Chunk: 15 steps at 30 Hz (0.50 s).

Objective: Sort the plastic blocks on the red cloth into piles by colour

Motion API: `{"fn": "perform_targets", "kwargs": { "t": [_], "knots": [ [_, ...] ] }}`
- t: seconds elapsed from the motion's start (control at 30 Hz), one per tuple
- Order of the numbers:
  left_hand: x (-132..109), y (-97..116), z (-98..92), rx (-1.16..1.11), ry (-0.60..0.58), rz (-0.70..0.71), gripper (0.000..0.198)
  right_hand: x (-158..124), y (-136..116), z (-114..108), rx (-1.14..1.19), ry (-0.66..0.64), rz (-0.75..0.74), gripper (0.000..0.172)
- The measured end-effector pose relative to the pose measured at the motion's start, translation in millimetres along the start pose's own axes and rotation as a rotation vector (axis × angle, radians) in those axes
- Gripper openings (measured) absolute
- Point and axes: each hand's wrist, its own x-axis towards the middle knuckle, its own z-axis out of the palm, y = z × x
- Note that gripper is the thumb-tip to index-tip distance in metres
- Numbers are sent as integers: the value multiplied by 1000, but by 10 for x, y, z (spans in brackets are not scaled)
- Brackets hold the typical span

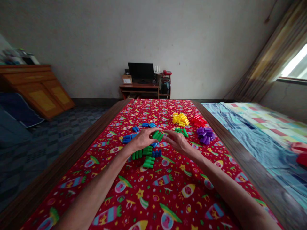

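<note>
My hands [144,139] on glossy plastic green pieces [157,135], smooth plastic purple pieces [205,134] nearby, printed red cloth [153,188] with a matt weave, dark wood tabletop [79,143] edge, smooth grain

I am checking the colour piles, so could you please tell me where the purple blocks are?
In the head view, the purple blocks lie right of the right hand, just nearer than the red blocks.

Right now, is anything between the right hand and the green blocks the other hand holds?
Nothing visible. The right hand reaches straight at the green blocks pinched in the left hand, fingertips right beside them. The small green pile sits behind, aside.
</note>
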Motion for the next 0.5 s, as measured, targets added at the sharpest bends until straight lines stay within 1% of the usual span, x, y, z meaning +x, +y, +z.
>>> {"fn": "perform_targets", "kwargs": {
  "t": [0.03,0.1,0.17,0.27,0.33,0.37,0.43,0.5],
  "knots": [
    [-4,62,29,-23,-8,28,54,4,-45,35,49,-8,4,32],
    [-3,129,73,-40,-1,54,56,23,-72,52,67,-4,44,28],
    [6,117,78,-44,1,37,57,54,-3,-20,13,28,129,24],
    [4,-4,-21,-12,-59,-59,55,79,240,-251,-176,146,309,25],
    [-33,-122,-143,88,-140,-164,48,54,429,-408,-375,218,427,27],
    [-64,-188,-209,164,-183,-229,44,30,512,-467,-476,228,479,27],
    [-143,-324,-320,327,-258,-340,40,-27,635,-531,-631,184,563,28],
    [-218,-449,-372,432,-318,-407,38,-72,687,-532,-701,77,612,29]
  ]
}}
